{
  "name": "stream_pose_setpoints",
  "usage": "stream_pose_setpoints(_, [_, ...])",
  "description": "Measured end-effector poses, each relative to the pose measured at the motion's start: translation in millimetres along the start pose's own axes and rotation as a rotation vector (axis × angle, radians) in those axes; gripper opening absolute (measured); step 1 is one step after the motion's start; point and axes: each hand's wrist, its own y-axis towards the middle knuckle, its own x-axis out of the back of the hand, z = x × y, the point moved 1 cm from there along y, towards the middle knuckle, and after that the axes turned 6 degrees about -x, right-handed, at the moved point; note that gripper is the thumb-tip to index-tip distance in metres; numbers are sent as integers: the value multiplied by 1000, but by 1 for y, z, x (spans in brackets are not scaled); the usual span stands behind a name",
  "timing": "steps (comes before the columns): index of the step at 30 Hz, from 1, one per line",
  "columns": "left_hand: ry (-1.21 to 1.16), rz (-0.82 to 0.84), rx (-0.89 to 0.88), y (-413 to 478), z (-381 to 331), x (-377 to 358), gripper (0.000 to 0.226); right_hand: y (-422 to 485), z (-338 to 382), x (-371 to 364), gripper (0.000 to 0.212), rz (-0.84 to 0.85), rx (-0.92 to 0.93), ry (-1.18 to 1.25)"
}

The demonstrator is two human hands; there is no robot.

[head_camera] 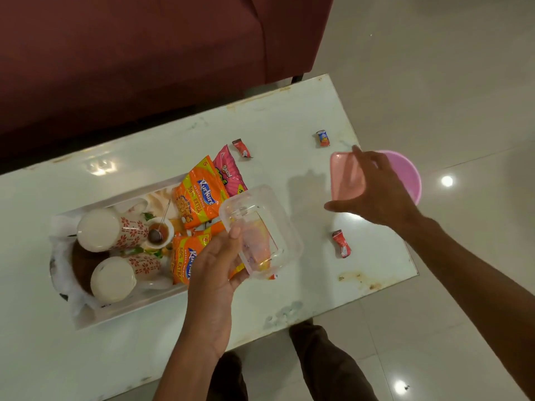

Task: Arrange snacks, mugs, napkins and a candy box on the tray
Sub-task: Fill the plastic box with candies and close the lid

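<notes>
Left hand [214,261] closest to me, fingers wrapped round clear candy box [260,231], held open just right of tray [121,311] for filling, I reckon. Right hand [376,192] pinching pink lid [346,176] further right, clear of box. Loose candies [341,243] on counter [289,125], right of tray.

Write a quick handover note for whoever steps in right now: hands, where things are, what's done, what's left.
Left hand holds the clear candy box, open, above the tray's right end.
Right hand holds its pink lid over the table's right side.
Done: two mugs, napkins and snack packets sit on the tray.
Left: three loose candies lie on the table; probably box them, close the lid, set the box on the tray.
</notes>
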Motion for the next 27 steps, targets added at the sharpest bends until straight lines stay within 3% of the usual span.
stream_pose_setpoints(3, [16, -12, -12, 9, 1, 0, 20, 30, 3, -27, 129, 73, 65, -125])
stream_pose_setpoints(9, [56, -25, -10, 23, 4, -4, 20, 52, 10, -64, 124, 139, 117, -218])
stream_pose_setpoints(19, [111, -56, 9, 43, 5, -23, 46, 53, -1, -70, 117, 69, 163, -281])
stream_pose_setpoints(21, [129, -68, -5, 46, 6, -28, 52, 42, -7, -65, 100, -23, 153, -156])
stream_pose_setpoints(24, [160, -95, -24, 49, 7, -35, 56, 5, -25, -63, 52, -232, 105, 66])
stream_pose_setpoints(27, [187, -111, -22, 49, 8, -41, 56, -37, -47, -75, 39, -179, 20, 26])
